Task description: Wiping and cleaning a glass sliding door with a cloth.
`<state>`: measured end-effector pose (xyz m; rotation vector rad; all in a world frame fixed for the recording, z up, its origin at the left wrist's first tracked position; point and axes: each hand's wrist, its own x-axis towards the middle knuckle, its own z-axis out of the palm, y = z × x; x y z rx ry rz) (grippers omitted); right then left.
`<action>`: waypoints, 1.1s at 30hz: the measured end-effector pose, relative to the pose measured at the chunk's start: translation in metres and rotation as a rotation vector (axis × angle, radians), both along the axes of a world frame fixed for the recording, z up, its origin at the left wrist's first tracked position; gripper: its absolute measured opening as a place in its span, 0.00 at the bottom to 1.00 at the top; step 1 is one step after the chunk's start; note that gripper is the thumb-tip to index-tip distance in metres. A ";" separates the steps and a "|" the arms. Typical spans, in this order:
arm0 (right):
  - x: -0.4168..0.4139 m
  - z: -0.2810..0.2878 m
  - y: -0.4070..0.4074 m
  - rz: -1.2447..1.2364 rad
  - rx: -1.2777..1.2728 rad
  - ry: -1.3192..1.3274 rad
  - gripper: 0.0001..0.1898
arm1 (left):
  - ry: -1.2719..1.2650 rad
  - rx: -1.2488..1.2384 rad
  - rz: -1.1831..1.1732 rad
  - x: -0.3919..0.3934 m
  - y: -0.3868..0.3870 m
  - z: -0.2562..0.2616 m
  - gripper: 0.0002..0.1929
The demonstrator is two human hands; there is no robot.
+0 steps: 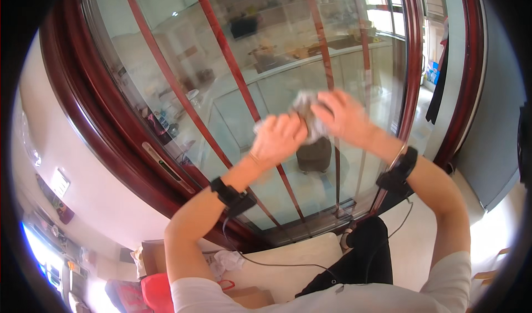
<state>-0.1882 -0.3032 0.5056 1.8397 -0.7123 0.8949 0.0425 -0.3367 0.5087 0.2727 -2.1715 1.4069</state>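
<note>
A crumpled whitish-grey cloth (306,98) is bunched between my two hands in front of the glass panel (232,126) of a sliding door. My left hand (280,136) grips its left part, knuckles up and fingers curled. At the upper right, my right hand (345,115) has its fingers bent over the cloth's other side. Both hands and the cloth are slightly blurred. Whether the cloth presses on the glass I cannot tell. Black devices are strapped to my left wrist (233,197) and right wrist (398,171), each with a thin cable.
Dark red wood frames the door, with a recessed metal handle (166,167) on the left. Through the glass show a kitchen counter (266,74) and a dark bin-like object (314,157). A cardboard box (153,257), white plastic bag (228,259) and red item (157,292) sit lower left.
</note>
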 end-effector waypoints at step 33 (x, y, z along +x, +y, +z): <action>0.058 0.209 0.002 0.230 -0.207 -0.262 0.33 | 0.406 -0.368 0.027 0.045 0.037 0.220 0.29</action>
